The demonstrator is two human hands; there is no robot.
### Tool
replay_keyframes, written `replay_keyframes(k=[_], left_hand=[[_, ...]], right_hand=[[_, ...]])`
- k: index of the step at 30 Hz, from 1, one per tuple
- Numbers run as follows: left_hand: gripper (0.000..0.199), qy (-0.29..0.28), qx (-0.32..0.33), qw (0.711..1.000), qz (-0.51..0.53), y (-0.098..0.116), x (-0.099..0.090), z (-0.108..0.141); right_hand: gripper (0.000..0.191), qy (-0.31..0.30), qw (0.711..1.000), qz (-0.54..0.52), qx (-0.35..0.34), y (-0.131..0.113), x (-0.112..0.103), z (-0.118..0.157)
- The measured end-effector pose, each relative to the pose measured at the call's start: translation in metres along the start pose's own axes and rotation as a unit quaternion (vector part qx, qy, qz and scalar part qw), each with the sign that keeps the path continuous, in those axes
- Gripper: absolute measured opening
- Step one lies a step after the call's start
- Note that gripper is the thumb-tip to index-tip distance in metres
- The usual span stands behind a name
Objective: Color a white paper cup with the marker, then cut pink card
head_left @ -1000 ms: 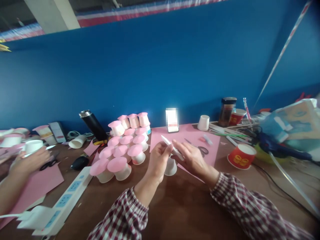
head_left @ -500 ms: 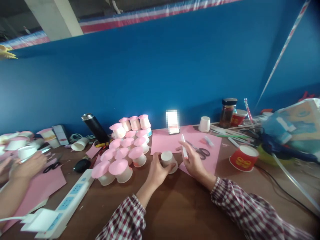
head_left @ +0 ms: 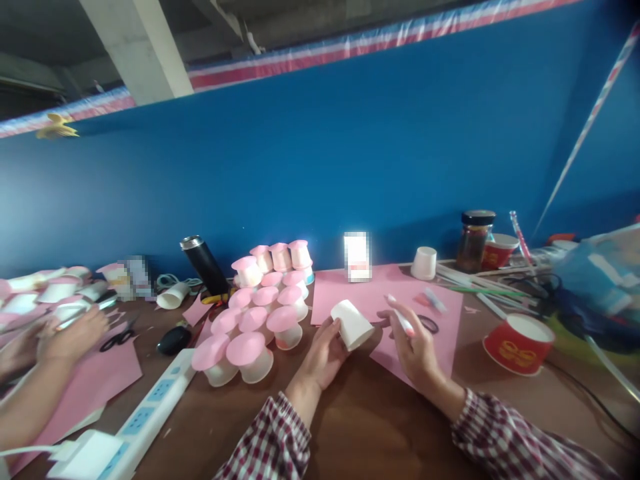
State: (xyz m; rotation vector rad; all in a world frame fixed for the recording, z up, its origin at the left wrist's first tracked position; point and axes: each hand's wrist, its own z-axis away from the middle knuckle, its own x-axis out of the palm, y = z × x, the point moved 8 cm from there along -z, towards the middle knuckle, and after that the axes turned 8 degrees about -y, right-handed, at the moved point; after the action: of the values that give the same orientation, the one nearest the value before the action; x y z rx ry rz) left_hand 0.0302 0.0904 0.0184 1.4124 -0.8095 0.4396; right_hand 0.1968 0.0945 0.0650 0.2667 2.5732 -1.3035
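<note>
A white paper cup is tilted on its side in my left hand, whose fingers wrap its left edge and underside. To the right, my right hand holds a white marker pen with a red end between thumb and fingers, apart from the cup. Pink paper lies flat behind and beneath my right hand. Scissors rest on that paper, partly hidden by the hand. Left of my left hand stand several upturned cups topped with pink paper discs.
Nearby are a red paper bowl, a white cup, a lidded jar, a black flask, a mouse and a power strip. Another person's hands work at the far left.
My left hand has lifted the cup from upright and tipped it sideways. My right hand, still with the marker, has moved slightly away from it. The camera view has shifted.
</note>
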Motion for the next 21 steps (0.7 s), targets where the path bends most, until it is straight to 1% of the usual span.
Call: replay_keyframes(k=[4, 7, 9, 12, 17, 21], left_hand=[[0.027, 0.005, 0.02, 1.0, 0.015, 0.002, 0.002, -0.001], [0.028, -0.013, 0.004, 1.0, 0.027, -0.002, 0.007, -0.002], [0.031, -0.028, -0.008, 0.999, 0.035, -0.006, 0.011, -0.002], [0.033, -0.03, -0.01, 0.999, 0.029, -0.008, 0.014, 0.0], [0.033, -0.049, -0.012, 0.999, -0.002, -0.009, 0.019, 0.0], [0.044, -0.069, -0.016, 0.997, -0.013, -0.01, 0.021, 0.001]], right_hand=[[0.032, -0.051, 0.993, 0.059, -0.086, -0.013, 0.013, 0.005], [0.033, -0.053, 0.99, 0.089, -0.094, -0.013, 0.015, 0.006], [0.03, -0.034, 0.991, 0.097, -0.091, -0.012, 0.013, 0.005], [0.024, -0.012, 0.989, 0.109, -0.102, -0.017, 0.009, 0.004], [0.023, -0.031, 0.976, 0.15, -0.157, -0.033, 0.01, 0.006], [0.025, -0.061, 0.967, 0.167, -0.181, -0.039, 0.014, 0.009]])
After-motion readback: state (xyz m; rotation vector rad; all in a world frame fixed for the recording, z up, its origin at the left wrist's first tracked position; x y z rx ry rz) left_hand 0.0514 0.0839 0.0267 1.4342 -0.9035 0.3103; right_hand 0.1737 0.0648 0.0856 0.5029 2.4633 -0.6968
